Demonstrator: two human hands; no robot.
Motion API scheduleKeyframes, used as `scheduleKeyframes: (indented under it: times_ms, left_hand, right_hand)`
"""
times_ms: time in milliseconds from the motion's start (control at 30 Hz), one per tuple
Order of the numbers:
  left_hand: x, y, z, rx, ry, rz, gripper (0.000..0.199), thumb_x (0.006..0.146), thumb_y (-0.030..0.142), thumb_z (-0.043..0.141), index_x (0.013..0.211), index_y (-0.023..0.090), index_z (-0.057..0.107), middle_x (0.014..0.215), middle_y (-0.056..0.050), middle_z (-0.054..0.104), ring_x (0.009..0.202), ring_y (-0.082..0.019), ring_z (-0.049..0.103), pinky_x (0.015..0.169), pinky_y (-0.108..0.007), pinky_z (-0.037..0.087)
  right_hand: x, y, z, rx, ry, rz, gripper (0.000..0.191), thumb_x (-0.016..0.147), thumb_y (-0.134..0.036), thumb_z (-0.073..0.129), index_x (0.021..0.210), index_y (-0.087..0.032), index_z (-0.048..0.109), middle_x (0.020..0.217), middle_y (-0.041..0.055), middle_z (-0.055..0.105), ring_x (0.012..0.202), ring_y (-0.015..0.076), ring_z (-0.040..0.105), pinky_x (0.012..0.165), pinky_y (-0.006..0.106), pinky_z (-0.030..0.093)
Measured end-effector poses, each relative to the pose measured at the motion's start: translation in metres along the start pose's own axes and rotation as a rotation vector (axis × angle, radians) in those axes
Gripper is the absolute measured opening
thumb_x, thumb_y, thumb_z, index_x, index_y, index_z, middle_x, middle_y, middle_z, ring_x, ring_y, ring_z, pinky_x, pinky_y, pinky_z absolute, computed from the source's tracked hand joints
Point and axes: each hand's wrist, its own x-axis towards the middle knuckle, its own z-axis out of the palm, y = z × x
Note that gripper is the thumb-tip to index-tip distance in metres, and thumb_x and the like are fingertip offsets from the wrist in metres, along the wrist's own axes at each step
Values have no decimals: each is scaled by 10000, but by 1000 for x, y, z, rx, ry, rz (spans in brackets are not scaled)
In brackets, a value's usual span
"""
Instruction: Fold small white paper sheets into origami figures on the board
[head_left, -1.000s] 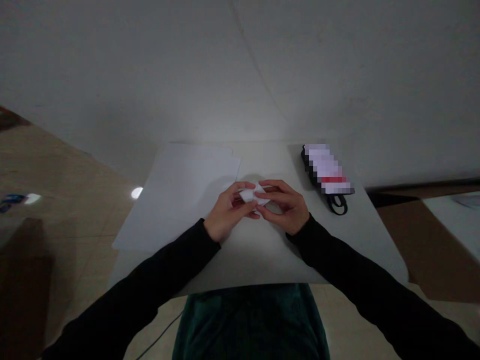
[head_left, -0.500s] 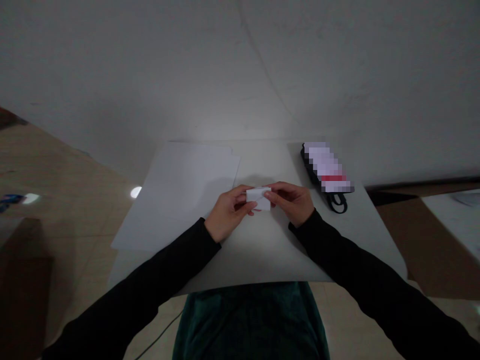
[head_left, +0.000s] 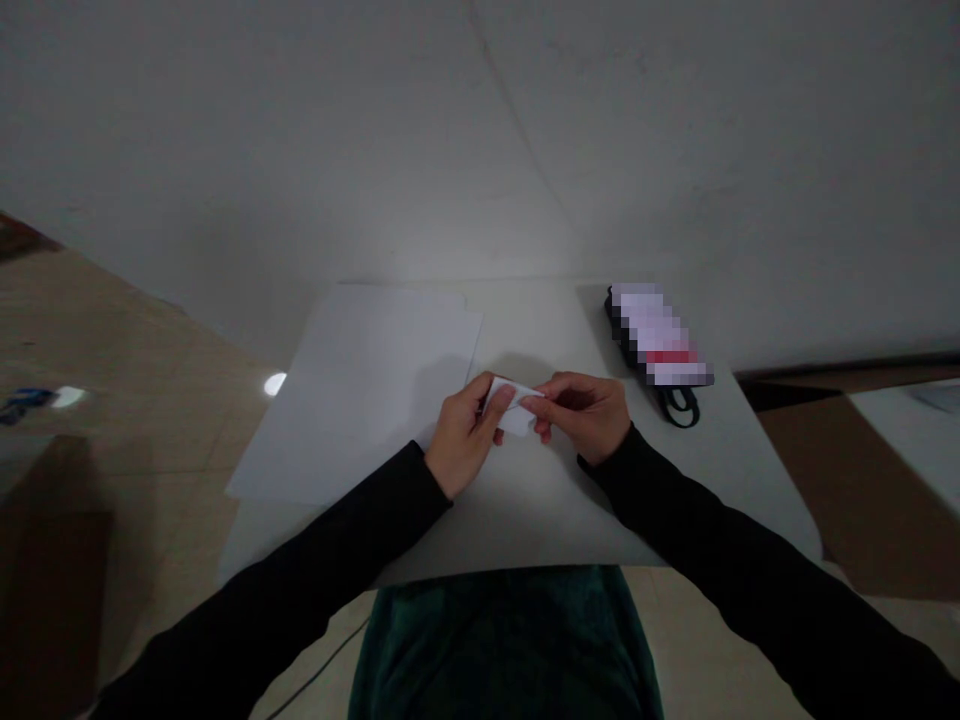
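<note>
A small piece of folded white paper [head_left: 517, 420] is held just above the white table [head_left: 547, 525]. My left hand [head_left: 465, 435] pinches its left side between thumb and fingers. My right hand [head_left: 585, 417] grips its upper right edge with the thumb and fingertips. The fingers hide part of the fold, so its exact shape is hidden. Both sleeves are black.
Loose white paper sheets [head_left: 360, 390] lie on the table to the left of my hands. At the back right sits a pixelated white-and-red packet [head_left: 660, 335] on a dark item, with a black looped strap [head_left: 679, 408] beside it. A tiled floor surrounds the table.
Both hands and the folded paper have moved slightly toward me. The paper now tilts, with its lower corner showing below the fingers, and stays held in both hands.
</note>
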Motion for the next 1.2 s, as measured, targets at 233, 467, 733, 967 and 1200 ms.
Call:
scheduleKeyframes:
  times_ms: [233, 467, 733, 967, 1200]
  left_hand:
    - [-1, 5, -7, 199, 20, 39, 298, 940, 423, 448, 853, 172, 584, 465, 74, 471, 375, -63, 474, 416, -167, 370]
    - [-3, 8, -7, 255, -4, 58, 271, 949, 404, 436, 938, 174, 580, 505, 70, 538, 356, -58, 494, 387, -151, 375]
    - [0, 8, -10, 285, -5, 128, 350, 954, 375, 435, 756, 147, 612, 511, 49, 525, 389, -45, 496, 421, -148, 382]
    - [-2, 9, -12, 349, 18, 236, 316, 961, 320, 439, 800, 142, 644, 467, 58, 508, 372, -36, 498, 418, -129, 384]
    - [-6, 9, -9, 154, 43, 168, 262, 953, 345, 451, 974, 145, 620, 521, 49, 579, 383, -59, 560, 383, -131, 429]
  right_hand:
    - [4, 9, -4, 74, -95, 95, 243, 625, -341, 808, 709, -159, 670, 520, -17, 649, 409, 109, 593, 401, 235, 538]
    - [1, 5, -3, -11, -42, 13, 222, 659, -327, 790, 701, -146, 669, 474, -15, 626, 363, 94, 556, 363, 211, 501]
    - [-2, 4, -1, -34, -58, -23, 205, 668, -305, 779, 684, -149, 648, 507, -23, 625, 371, 78, 548, 350, 193, 482]
    - [-1, 2, -1, -91, -186, 192, 343, 722, -466, 706, 684, -185, 512, 424, -71, 544, 307, 77, 486, 287, 173, 379]
    - [-10, 1, -4, -312, -383, 129, 320, 828, -456, 591, 750, -146, 610, 490, -48, 528, 365, 61, 472, 354, 184, 386]
